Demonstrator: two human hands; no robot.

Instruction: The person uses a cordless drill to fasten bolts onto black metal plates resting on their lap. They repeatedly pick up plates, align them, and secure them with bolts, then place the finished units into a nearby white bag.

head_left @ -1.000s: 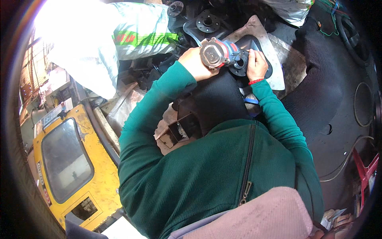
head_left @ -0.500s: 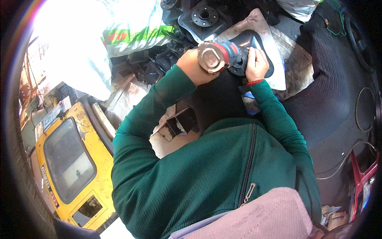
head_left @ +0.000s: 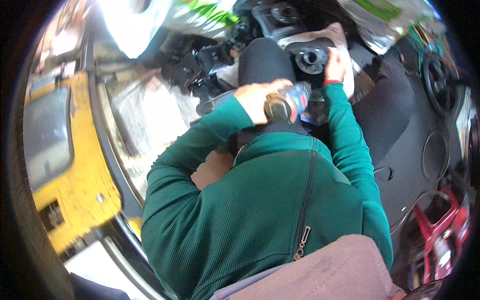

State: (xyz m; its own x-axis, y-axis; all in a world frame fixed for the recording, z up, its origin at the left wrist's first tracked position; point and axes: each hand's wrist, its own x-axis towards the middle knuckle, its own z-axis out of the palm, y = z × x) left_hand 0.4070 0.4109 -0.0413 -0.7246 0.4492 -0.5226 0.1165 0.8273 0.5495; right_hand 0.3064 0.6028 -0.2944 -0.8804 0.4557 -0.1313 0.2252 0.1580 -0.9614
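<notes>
My left hand [head_left: 256,102] is wrapped around a cordless drill [head_left: 296,100], dark blue and red with a round battery-like end facing me. The drill is held close to my body, above my lap and apart from the part beyond it. That part is a black flanged piece [head_left: 300,49] with a round raised hub and a central hole. My right hand [head_left: 336,66], with a red bracelet at the wrist, closes on the piece's right edge. Beneath the piece lies a pale, stained sheet or bag [head_left: 341,36]. Motion blurs the drill's tip.
Similar black hub pieces [head_left: 282,12] and other dark parts [head_left: 212,57] lie ahead. White and green sacks [head_left: 200,17] stand at the far left and far right. A yellow machine panel [head_left: 82,200] is on my left. A red frame [head_left: 440,220] and loose cables [head_left: 436,155] lie at right.
My left hand has drawn the drill back from the black piece toward my body. The hub is now uncovered, and my right hand stays at its edge. The whole view has shifted.
</notes>
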